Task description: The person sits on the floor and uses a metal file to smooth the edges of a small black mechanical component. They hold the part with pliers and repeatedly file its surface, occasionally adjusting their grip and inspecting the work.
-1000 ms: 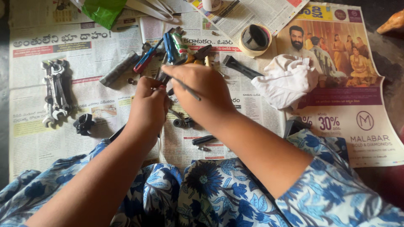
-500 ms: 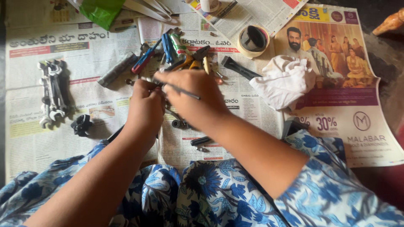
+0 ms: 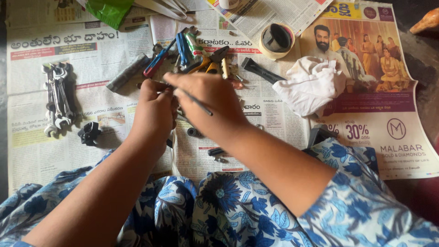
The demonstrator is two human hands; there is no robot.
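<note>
My left hand (image 3: 154,110) and my right hand (image 3: 211,101) meet over the middle of the newspaper sheets (image 3: 91,50). The right hand is closed around a thin dark rod-like tool (image 3: 197,103) that slants across its back. The left hand is curled around something small that its fingers hide. Just beyond the hands lies a pile of tools: a red-and-blue screwdriver (image 3: 158,59), blue-handled tools (image 3: 184,45) and yellow-handled pliers (image 3: 206,65). A small dark cylinder (image 3: 194,132) lies under my right wrist.
A bunch of spanners (image 3: 57,98) lies at the left, with a small black part (image 3: 89,133) near it. A tape roll (image 3: 275,40), a black-handled tool (image 3: 259,71) and a crumpled white cloth (image 3: 311,84) are at the right. A green bag (image 3: 109,10) is at the top. My blue floral clothing (image 3: 238,210) fills the bottom.
Both hands have stayed together over the same spot, shifting only slightly. The thin tool remains in the right hand.
</note>
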